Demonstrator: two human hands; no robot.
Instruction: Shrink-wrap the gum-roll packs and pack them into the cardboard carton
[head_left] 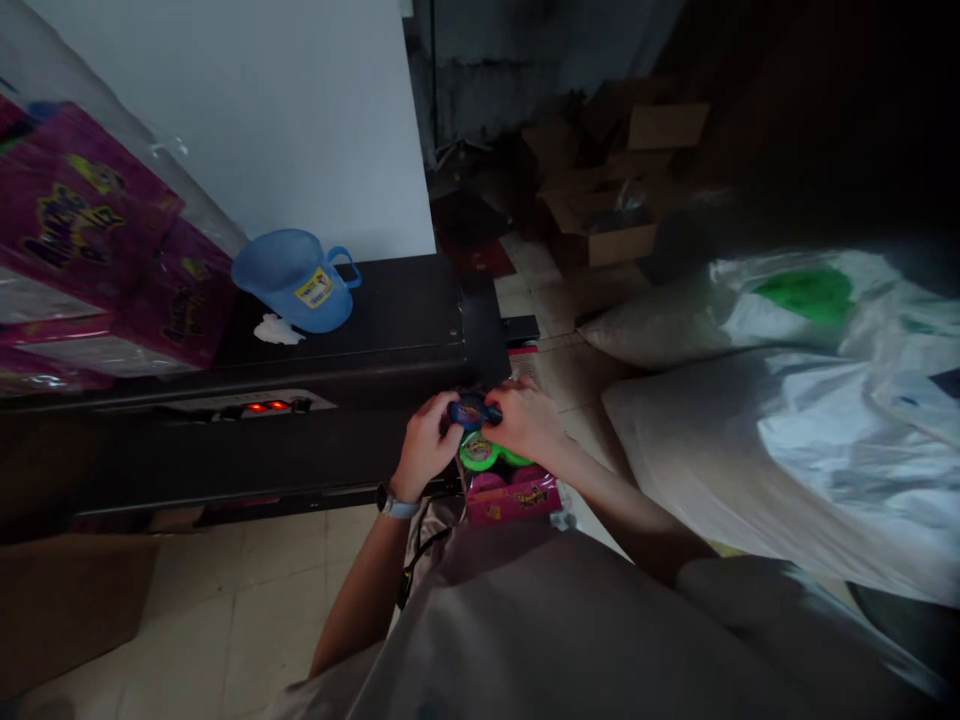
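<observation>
Close to my body is a small pink box (495,508), wrapped in clear plastic, with rows of round tubs inside. Two green tubs (478,452) sit in the middle row, and pink ones (489,482) lie nearest me. At the far end are dark blue round tubs (470,412). My left hand (429,447) curls its fingers and thumb round the left blue tub. My right hand (525,418) is closed at the right blue tub, its fingertips partly hidden. A watch (385,497) is on my left wrist.
A black machine (375,310) with lit red switches stands at left, carrying a blue mug (300,275), crumpled white paper (277,330) and stacked pink wrapped boxes (82,210). Large white sacks (697,440) lie at right. Open cardboard boxes (619,245) stand behind; another carton (71,600) is lower left.
</observation>
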